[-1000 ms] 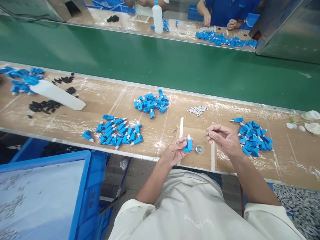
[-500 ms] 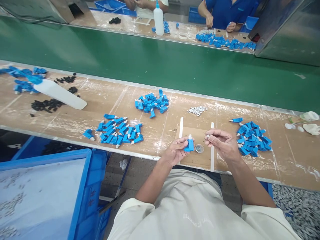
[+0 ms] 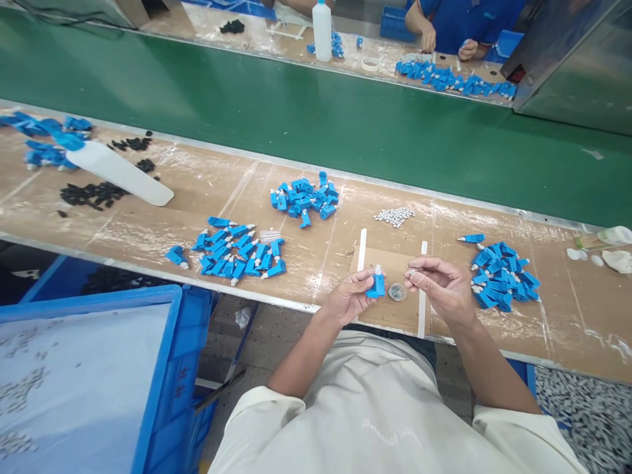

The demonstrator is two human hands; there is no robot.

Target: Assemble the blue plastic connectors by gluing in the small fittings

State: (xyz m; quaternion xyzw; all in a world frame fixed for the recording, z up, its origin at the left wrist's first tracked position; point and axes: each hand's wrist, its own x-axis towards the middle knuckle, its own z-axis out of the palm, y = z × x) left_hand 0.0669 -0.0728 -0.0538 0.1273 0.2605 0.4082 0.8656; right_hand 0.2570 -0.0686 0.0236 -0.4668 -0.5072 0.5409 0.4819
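Note:
My left hand [image 3: 349,297] grips a blue plastic housing [image 3: 377,286] with a whitish tip pointing up. Pinched in the fingertips of my right hand [image 3: 442,286] is a small whitish part [image 3: 411,272], too small to make out well. Between the two hands a small round clear dish [image 3: 397,291] rests on a cardboard sheet [image 3: 388,319] flanked by white strips. Beyond them lies a little heap of small pale pieces [image 3: 394,216]. A pile of blue housings [image 3: 503,275] is right of my right hand; two more piles [image 3: 241,250] lie to the left.
A white squeeze bottle [image 3: 121,172] lies near black pieces [image 3: 91,195] at the left. Behind the bench runs a green belt [image 3: 306,125], with co-workers' hands [image 3: 427,41] past it. A blue crate [image 3: 170,342] stands lower left; a bin of pale parts [image 3: 587,408] is lower right.
The view has shifted slightly. Both hands keep nearly the same places and still hold the blue housing and the small whitish part.

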